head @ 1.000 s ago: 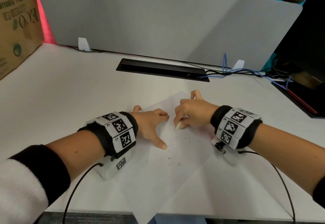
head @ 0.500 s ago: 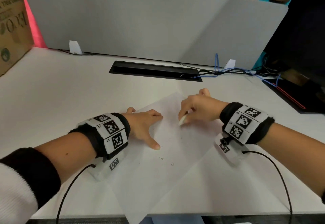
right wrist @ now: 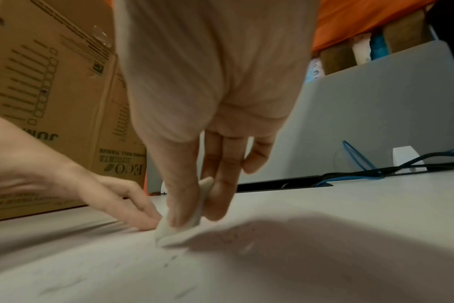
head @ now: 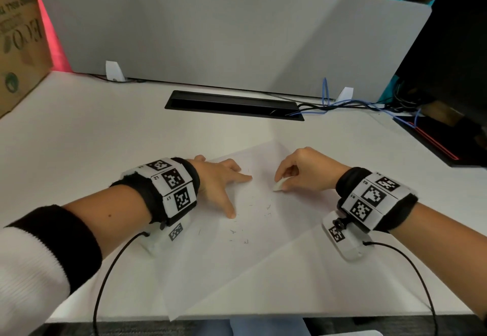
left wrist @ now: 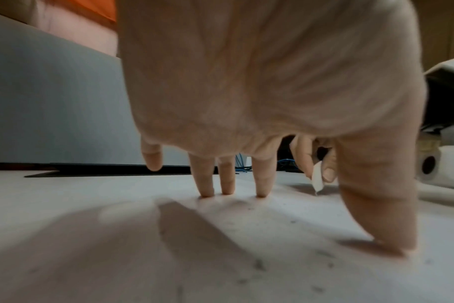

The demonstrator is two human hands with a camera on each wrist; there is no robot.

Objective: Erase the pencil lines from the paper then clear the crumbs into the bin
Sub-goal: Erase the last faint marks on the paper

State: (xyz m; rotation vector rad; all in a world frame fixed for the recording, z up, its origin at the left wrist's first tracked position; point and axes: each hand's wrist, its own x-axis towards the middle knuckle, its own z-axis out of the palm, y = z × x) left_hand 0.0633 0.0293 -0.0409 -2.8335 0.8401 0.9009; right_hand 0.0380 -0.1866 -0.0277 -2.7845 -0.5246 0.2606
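Erasing under way — right hand (head: 305,172) pinches eraser (head: 279,185) on paper (head: 263,251); left hand (head: 218,185) spread, pressing it. Crumbs (head: 245,233) uncleared.

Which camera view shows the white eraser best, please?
The right wrist view: the eraser fills the centre, pinched by the right hand, its edge on the paper. The head view shows only a small white tip. The left wrist view shows a distant sliver.
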